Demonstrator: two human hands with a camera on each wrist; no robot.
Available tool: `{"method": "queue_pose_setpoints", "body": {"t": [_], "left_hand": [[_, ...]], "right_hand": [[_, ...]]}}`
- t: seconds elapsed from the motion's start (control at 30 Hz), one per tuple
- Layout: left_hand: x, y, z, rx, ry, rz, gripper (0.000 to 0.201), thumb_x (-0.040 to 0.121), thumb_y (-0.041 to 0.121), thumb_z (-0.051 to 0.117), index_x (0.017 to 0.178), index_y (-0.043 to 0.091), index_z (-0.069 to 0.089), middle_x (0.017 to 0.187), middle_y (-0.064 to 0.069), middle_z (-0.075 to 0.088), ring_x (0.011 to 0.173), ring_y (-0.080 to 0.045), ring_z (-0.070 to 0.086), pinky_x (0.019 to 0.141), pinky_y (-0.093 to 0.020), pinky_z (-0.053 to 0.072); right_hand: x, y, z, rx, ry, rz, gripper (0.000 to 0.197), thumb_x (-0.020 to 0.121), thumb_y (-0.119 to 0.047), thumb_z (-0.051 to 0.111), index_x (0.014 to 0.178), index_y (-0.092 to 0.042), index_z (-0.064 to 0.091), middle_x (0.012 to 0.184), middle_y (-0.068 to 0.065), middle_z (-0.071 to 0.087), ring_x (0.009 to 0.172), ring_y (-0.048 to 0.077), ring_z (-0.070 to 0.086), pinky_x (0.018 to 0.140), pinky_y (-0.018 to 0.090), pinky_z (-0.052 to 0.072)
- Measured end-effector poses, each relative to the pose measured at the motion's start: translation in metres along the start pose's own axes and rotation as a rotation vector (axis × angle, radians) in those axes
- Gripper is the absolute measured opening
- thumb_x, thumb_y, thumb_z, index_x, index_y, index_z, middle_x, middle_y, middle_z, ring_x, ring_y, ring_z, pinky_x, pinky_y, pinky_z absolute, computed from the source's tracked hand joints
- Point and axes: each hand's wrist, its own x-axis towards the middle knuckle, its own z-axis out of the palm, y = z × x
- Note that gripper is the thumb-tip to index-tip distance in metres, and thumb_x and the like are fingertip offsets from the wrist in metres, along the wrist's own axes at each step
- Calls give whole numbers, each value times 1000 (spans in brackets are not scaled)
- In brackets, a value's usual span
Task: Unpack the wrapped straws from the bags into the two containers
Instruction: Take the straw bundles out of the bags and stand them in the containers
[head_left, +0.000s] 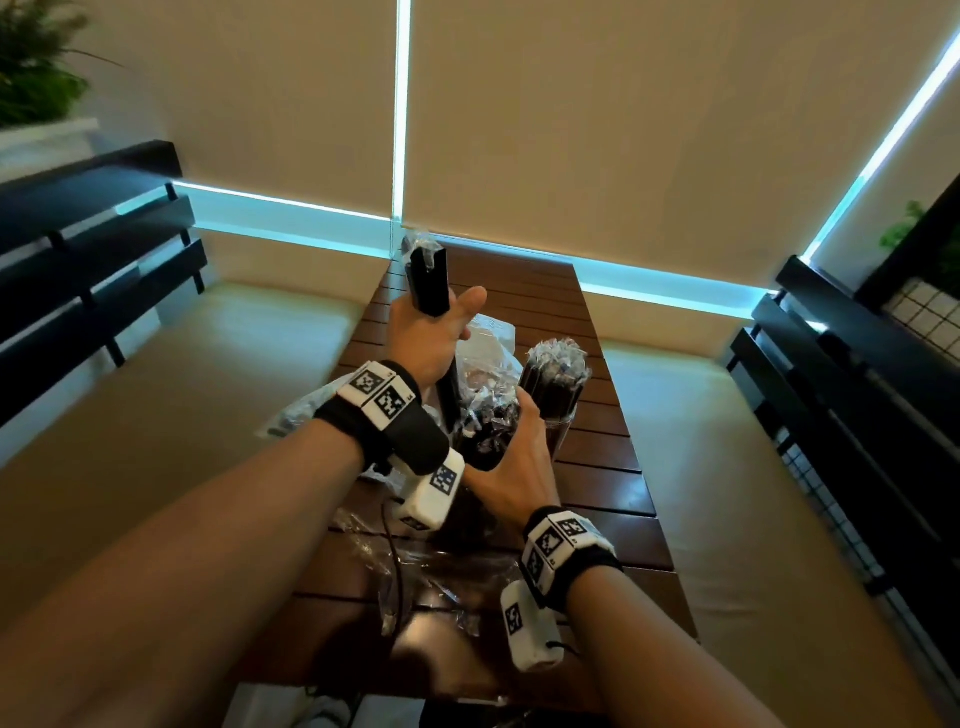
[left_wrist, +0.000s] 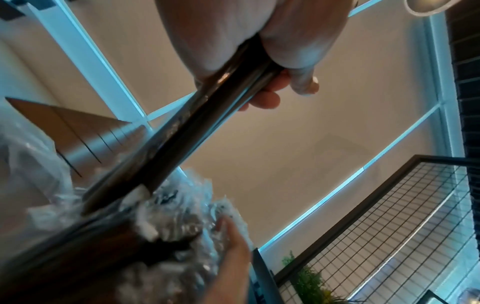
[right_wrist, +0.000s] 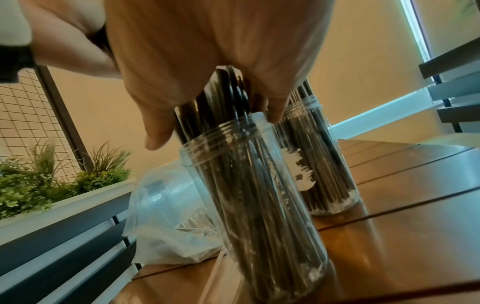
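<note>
Straws fill most of this moment, and the left side comes first. A crumpled clear plastic bag (right_wrist: 166, 224) lies on the brown slatted wooden counter (head_left: 597, 483), just left of the jars, with pale wrapper ends showing inside it. Above it, the left hand (head_left: 421, 338) is clenched around a slim bundle of dark straws in clear wrappers (head_left: 431, 291). The bundle's long axis runs steeply, top end tipped away toward the window. Its lower end points down at the crinkled wrapper tips of the straws already standing in the nearer jar.

That nearer clear plastic jar with a threaded mouth (right_wrist: 254, 205) stands upright and looks packed. The right hand (head_left: 514, 457) grips the straws standing in it, fingers (right_wrist: 158, 131) curled round them just above the rim. This seems meant to steady them or press them aside to open a gap.

Further right and a little behind stands the second clear jar (right_wrist: 327, 164), also upright and crammed with dark straws, touched by neither hand.

The coming move turns on the held bundle's lower end. It sits just above the nearer jar's mouth, so the left hand probably needs to swing the bundle upright and slide it down beside the gathered straws.
</note>
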Motion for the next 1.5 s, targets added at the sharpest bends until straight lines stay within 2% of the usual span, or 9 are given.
{"method": "queue_pose_setpoints", "body": {"t": [0.37, 0.53, 0.6, 0.7, 0.8, 0.97, 1.13, 1.27, 1.5], "left_hand": [[-12, -44, 20, -9, -40, -76, 33, 82, 23, 77, 62, 15, 51, 56, 3, 56, 56, -13, 60, 58, -23, 53], [-15, -74, 16, 139, -167, -101, 31, 80, 31, 78, 57, 23, 58, 57, 9, 60, 61, -13, 60, 71, -36, 55], [-22, -82, 16, 247, -184, -119, 29, 75, 47, 78, 68, 24, 62, 65, 6, 65, 67, -16, 64, 74, -41, 57], [-29, -94, 18, 373, -196, -37, 63, 63, 74, 69, 83, 15, 58, 84, -9, 64, 76, -21, 64, 73, -44, 57], [-25, -79, 18, 408, -202, 41, 51, 61, 59, 81, 90, 24, 58, 97, -4, 62, 85, -14, 62, 78, -34, 55], [-7, -43, 14, 513, -228, 427, 116, 66, 28, 88, 151, 35, 10, 135, -1, 48, 110, -9, 57, 85, -20, 49], [-17, -58, 8, 967, -508, 558, 44, 99, 35, 49, 141, 20, 47, 146, -3, 46, 137, -20, 39, 110, -46, 37], [-31, -86, -1, 1211, -633, 295, 68, 97, 58, 5, 151, 22, 27, 158, 5, 27, 150, -15, 9, 118, -57, 3], [-27, -65, 27, 1244, -673, 415, 77, 91, 62, -1, 154, 20, 11, 163, -1, 12, 150, -20, 2, 120, -53, 4]], "right_hand": [[6, 8, 8, 44, 88, 22, 105, 64, -49, 83, 145, -29, 20, 143, -1, 37, 127, 17, 45, 96, 28, 40], [8, 6, 13, 86, 107, 29, 98, 67, -44, 82, 143, -35, 21, 140, -3, 40, 121, 16, 50, 95, 30, 45], [10, 7, 13, 101, 108, 32, 94, 68, -38, 82, 142, -36, 23, 140, -4, 41, 120, 15, 50, 91, 27, 44], [10, 9, 13, 110, 122, 27, 87, 69, -34, 80, 138, -37, 28, 136, -6, 44, 118, 15, 53, 90, 29, 47], [7, 9, 11, 91, 107, 27, 88, 67, -41, 81, 137, -36, 27, 134, -5, 44, 118, 16, 52, 93, 34, 49], [5, 7, 11, 71, 88, 49, 101, 67, -39, 84, 144, -33, 20, 142, -3, 37, 126, 18, 45, 99, 36, 45], [4, 8, 13, 72, 114, 41, 98, 66, -42, 84, 142, -34, 22, 142, -4, 38, 124, 17, 48, 96, 34, 47], [4, 11, 14, 64, 115, 24, 95, 68, -34, 82, 142, -33, 22, 142, -2, 39, 122, 17, 50, 95, 33, 49], [6, 11, 17, 59, 132, -15, 83, 71, -45, 75, 140, -27, 32, 127, -6, 46, 108, 6, 53, 89, 30, 53]]}}
